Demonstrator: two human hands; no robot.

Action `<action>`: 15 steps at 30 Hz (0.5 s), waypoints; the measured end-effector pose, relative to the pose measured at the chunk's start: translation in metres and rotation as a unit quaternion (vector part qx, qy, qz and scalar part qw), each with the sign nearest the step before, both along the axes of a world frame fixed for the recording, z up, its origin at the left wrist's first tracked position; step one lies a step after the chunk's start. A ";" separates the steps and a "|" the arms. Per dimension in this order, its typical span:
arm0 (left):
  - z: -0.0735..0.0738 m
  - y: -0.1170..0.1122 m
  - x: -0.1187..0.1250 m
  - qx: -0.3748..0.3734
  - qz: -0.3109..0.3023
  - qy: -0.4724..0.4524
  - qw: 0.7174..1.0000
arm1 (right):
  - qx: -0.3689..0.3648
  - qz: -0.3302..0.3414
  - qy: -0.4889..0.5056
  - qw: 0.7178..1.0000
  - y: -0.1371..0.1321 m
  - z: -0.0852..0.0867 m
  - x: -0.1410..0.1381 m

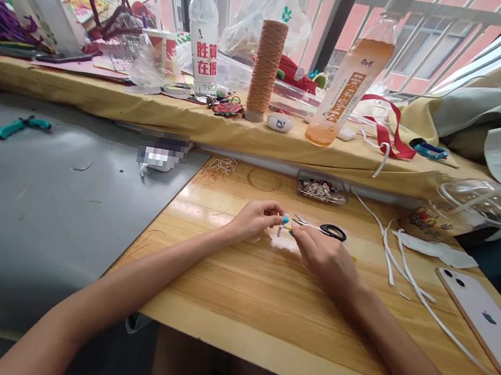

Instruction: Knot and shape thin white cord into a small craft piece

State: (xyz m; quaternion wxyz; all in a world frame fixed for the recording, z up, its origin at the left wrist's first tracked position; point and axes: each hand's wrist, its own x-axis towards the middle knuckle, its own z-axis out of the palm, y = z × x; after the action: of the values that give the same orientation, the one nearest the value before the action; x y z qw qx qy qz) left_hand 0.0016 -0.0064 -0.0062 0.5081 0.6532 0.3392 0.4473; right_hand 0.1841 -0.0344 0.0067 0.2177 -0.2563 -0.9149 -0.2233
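Observation:
Over the wooden table, my left hand (257, 219) is closed, thumb and forefinger pinching a small white piece (279, 231) that hangs below the fingertips. My right hand (322, 255) meets it from the right, its fingers closed on a thin yellow stick (287, 228) whose tip reaches the white piece. Its exact kind is too small to tell. Just beyond my right hand lie scissors with black handles (333, 231), blades pointing left. A clear tray (345, 198) of small white and dark pieces stands farther back.
White cords (443, 328) and a phone (489, 323) lie on the right, near a clear plastic cup (422, 219). Teal pliers (24, 127) rest on the grey mat (58, 213). A brown thread spool (265, 71), a water bottle (204, 39) and a tea bottle (353, 76) line the ledge.

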 end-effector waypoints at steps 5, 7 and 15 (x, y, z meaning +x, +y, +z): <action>0.000 -0.003 -0.001 0.017 0.001 0.003 1.000 | -0.043 0.007 -0.012 0.999 -0.002 0.005 0.001; 0.001 -0.005 -0.001 0.024 -0.004 0.007 1.000 | -0.055 0.010 -0.014 0.998 -0.002 0.007 0.002; 0.002 0.002 0.000 -0.017 -0.048 0.025 0.998 | -0.112 -0.042 0.059 0.991 0.001 0.000 0.003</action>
State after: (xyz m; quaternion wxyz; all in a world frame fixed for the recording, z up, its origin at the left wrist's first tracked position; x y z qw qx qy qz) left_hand 0.0013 -0.0049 -0.0047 0.5315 0.6710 0.3278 0.3998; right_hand 0.1872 -0.0330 0.0062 0.2318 -0.3297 -0.9082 -0.1131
